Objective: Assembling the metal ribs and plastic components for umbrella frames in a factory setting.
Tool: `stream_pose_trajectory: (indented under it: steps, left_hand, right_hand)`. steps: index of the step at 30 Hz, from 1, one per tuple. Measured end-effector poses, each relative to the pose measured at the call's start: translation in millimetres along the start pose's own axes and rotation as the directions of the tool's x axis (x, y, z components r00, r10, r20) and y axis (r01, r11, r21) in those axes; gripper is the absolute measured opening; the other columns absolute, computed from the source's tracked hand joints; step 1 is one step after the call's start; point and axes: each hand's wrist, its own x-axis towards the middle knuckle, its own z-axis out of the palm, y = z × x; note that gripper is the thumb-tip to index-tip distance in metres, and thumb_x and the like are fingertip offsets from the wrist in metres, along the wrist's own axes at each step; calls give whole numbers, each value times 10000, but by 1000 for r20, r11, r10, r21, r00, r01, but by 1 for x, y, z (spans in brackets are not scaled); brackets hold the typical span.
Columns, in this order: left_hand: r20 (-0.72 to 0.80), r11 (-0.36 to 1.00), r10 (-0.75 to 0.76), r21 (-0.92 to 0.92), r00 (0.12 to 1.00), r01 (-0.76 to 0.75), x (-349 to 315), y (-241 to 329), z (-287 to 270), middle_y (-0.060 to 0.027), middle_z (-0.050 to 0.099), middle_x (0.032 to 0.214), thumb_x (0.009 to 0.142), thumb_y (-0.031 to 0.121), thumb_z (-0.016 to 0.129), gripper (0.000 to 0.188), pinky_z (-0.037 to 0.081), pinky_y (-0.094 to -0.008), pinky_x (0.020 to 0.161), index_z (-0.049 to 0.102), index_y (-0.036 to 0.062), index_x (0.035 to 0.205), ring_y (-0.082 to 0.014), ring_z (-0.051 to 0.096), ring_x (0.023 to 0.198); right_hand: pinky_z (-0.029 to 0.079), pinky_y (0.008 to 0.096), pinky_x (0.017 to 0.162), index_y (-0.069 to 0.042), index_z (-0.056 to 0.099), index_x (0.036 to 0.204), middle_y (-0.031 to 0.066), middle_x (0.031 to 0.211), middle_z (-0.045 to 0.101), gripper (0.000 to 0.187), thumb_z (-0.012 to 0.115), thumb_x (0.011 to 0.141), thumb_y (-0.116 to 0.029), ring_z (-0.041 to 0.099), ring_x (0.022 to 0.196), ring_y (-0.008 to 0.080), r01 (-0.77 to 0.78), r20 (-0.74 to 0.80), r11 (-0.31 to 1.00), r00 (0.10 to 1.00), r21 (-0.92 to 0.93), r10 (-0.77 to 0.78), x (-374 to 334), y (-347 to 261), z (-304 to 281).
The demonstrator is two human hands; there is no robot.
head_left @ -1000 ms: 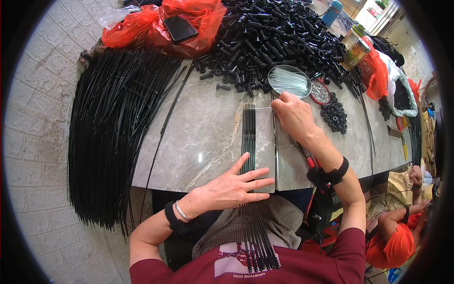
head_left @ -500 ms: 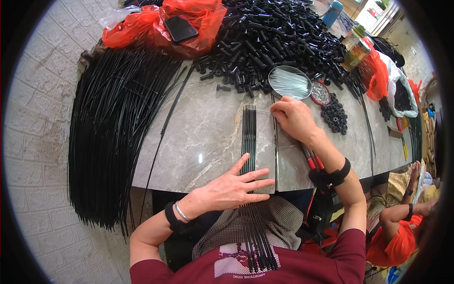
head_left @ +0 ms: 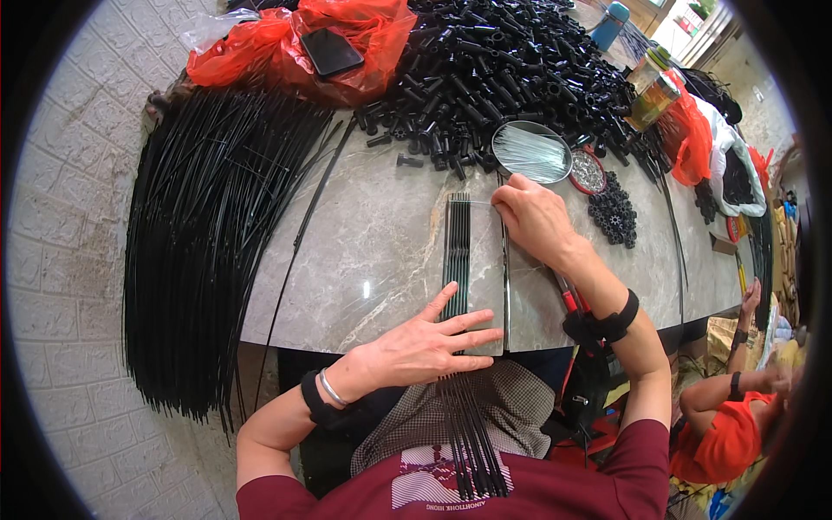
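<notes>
My left hand (head_left: 416,347) lies flat with fingers spread over a row of thin black rods (head_left: 457,247). Side by side on the grey table, the rods run back past its front edge over my lap. Above their far ends, my right hand (head_left: 537,218) is closed in a pinch on a thin pale wire (head_left: 479,203). That wire lies crosswise at the rod tips; whether it passes through them is too small to tell. Beyond my right hand, a round dish (head_left: 571,163) holds many similar pale wires (head_left: 527,154).
Black plastic tubes (head_left: 511,74) are heaped at the back. A big bundle of black rods (head_left: 199,251) hangs over the left edge. Small black toothed rings (head_left: 613,210) and a red-rimmed dish (head_left: 601,184) lie right; a red-handled tool (head_left: 569,301) lies under my right forearm. Another person (head_left: 724,433) sits at right.
My right hand has shifted very slightly left, with the wire still pinched. My left hand stays in place. At the right, the other person's arm has moved.
</notes>
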Motion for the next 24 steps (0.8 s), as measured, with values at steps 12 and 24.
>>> stream_pose_trajectory:
  steps: [12, 24]
  left_hand:
    - [16, 1000, -8, -17, 1000, 9, 0, 1, -1, 21, 359, 1521, 775, 104, 681, 596, 111, -677, 1159, 535, 301, 1318, -215, 274, 1446]
    - [3, 1000, 4, -7, 1000, -4, 0, -1, -1, 18, 363, 1519, 777, 117, 676, 572, 112, -670, 1158, 544, 294, 1305, -215, 280, 1444]
  right_hand:
    - [513, 427, 701, -27, 646, 827, 132, 872, 587, 74, 586, 808, -65, 617, 874, 315, 109, -117, 992, 986, -63, -115, 1, -8, -5]
    - [513, 435, 718, -25, 673, 830, 140, 864, 619, 129, 552, 832, -68, 642, 842, 335, 6, 26, 999, 1000, -33, -5, 2, -7, -4]
